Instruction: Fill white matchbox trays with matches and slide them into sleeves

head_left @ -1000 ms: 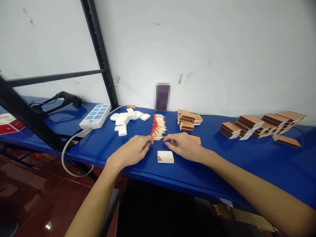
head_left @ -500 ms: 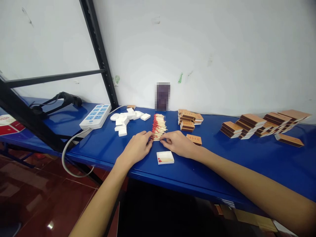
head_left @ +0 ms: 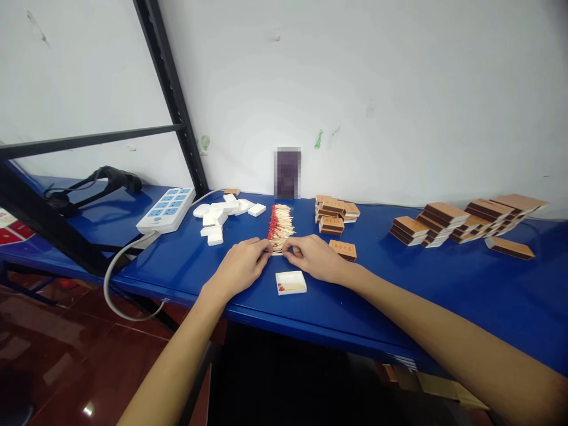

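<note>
Against a scuffed white wall, a blue tabletop holds a small spread of matches and matchbox parts. Thumb and fingers are drawn close on both the left hand and the right hand, set at opposite ends of the nearest matches; whether either pinches a stick cannot be told. The match pile lies just beyond the fingertips, a long, slightly ragged bank of pale sticks with red heads toward the left. Both hands are bent inward, backs up, their forearms reaching from the lower corners. Nearer the person sits an open white tray, a few red-tipped matches along its near side. Beside the right hand lies an orange-topped matchbox; white trays cluster left of the pile, stacked matchboxes far right.
</note>
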The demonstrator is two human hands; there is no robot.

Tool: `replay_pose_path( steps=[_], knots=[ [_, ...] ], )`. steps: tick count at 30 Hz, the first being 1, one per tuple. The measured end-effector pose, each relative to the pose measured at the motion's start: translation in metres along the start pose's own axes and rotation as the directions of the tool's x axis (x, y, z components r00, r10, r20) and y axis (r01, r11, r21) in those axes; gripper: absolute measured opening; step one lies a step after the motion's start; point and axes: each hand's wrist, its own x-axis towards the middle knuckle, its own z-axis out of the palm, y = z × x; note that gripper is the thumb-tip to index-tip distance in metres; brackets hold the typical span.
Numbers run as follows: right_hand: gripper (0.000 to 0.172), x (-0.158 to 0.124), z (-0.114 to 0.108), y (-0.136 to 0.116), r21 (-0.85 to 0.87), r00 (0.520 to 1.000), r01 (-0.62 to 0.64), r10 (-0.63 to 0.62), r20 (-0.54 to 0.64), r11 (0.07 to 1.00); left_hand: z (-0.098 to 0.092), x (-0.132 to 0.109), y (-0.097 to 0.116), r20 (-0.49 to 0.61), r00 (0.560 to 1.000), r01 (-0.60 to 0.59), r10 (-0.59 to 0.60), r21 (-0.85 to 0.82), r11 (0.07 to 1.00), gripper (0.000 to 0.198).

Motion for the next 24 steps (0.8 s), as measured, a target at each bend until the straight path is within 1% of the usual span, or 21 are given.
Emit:
replay_pose_path(
  steps=[4,12,18,24],
  knots=[
    [0.009,-0.0032,-0.0036,0.0001,0.015,1.000,0.010,-0.011,0.022,1.000,0.0009,0.0002,-0.0023,-0.004,1.000,-0.010,0.010,-0.015,1.000,0.019],
    [0.008,-0.0062,-0.0033,0.0043,0.042,0.999,0.032,-0.032,-0.005,0.999,0.0033,0.0008,-0.0053,-0.043,0.999,-0.018,0.016,-0.030,0.999,0.017],
    [0.007,-0.0068,-0.0020,0.0043,0.078,0.998,0.053,-0.050,-0.036,0.996,0.0043,0.0026,-0.0055,-0.100,0.995,0.016,-0.018,-0.020,1.000,0.015],
    [0.011,-0.0066,-0.0016,0.0046,0.070,0.998,0.057,-0.055,-0.027,0.996,0.0039,0.0037,-0.0051,-0.101,0.993,0.066,-0.066,-0.007,0.998,0.015]
  ],
)
